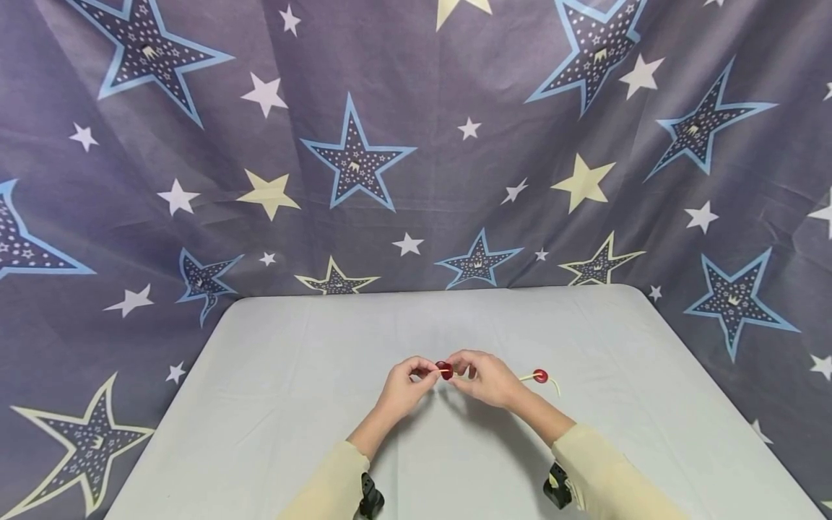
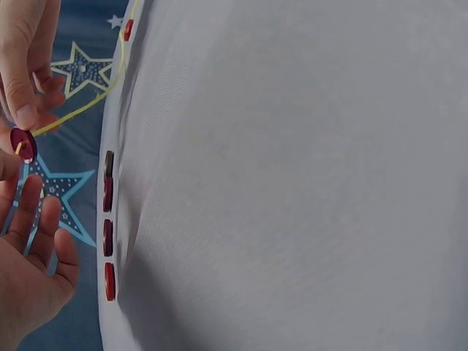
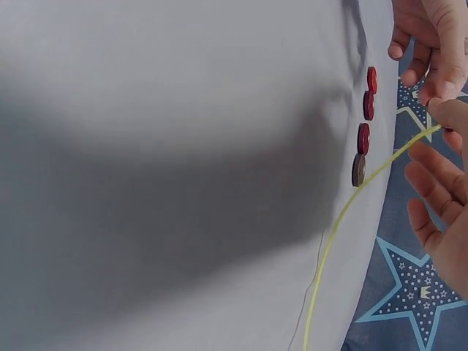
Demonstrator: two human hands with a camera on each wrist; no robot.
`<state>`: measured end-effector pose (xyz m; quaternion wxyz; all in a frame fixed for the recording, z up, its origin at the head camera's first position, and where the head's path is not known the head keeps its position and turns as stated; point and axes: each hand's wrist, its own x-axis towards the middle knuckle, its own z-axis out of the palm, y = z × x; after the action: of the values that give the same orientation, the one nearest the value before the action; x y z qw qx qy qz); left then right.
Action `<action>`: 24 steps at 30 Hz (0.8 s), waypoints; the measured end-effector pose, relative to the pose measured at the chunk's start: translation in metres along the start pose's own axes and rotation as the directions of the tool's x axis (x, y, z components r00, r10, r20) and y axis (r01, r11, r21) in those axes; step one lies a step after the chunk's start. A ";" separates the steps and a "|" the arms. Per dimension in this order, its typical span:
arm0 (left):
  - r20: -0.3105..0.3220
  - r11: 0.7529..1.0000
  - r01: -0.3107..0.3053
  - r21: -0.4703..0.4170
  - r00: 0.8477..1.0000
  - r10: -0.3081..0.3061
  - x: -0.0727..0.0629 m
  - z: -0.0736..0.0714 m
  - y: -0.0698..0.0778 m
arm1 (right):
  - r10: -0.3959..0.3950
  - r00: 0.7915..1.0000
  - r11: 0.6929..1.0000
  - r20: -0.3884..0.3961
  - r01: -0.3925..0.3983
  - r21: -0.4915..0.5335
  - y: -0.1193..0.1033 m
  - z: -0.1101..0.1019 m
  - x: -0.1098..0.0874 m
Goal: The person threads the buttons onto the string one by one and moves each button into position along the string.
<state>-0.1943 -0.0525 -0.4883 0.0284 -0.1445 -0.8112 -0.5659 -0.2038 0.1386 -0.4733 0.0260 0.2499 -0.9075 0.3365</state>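
Observation:
Over the middle of the table, my left hand [image 1: 404, 391] pinches the tip of a yellow cord [image 2: 77, 111]. The cord passes through a dark red button [image 1: 445, 370] held up between both hands. From the other side, my right hand [image 1: 484, 377] grips the button at its edge, thumb and fingertip close together. Another red button [image 1: 540, 375] is on the same cord, lying on the table to the right of my right hand. In the right wrist view, my right thumb and fingers mostly hide the raised button.
Several buttons [image 3: 363, 139], red ones and a brownish one, lie in a row on the table beyond my hands. A pale cloth [image 1: 286, 361] covers the table. Behind it hangs a dark curtain [image 1: 416, 72] printed with stars.

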 end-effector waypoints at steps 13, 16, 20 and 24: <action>0.005 1.000 -0.002 0.001 1.000 0.002 0.006 0.001 -0.024 | 0.015 1.000 1.000 0.026 -0.015 0.001 0.005 -0.003 -0.004; 0.003 1.000 0.000 -0.001 1.000 0.000 0.005 0.001 -0.024 | 0.011 1.000 1.000 0.026 -0.011 0.001 0.007 -0.003 -0.005; 0.003 1.000 0.004 -0.005 1.000 -0.004 0.004 -0.001 -0.023 | 0.008 1.000 1.000 0.024 -0.008 -0.004 0.008 -0.005 -0.005; 0.003 1.000 0.008 -0.007 1.000 -0.008 0.004 -0.001 -0.023 | 0.004 1.000 1.000 0.019 -0.004 -0.008 0.008 -0.007 -0.005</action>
<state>-0.2039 -0.0596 -0.5081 0.0243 -0.1424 -0.8098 -0.5686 -0.2041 0.1501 -0.4736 0.0173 0.2512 -0.9096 0.3307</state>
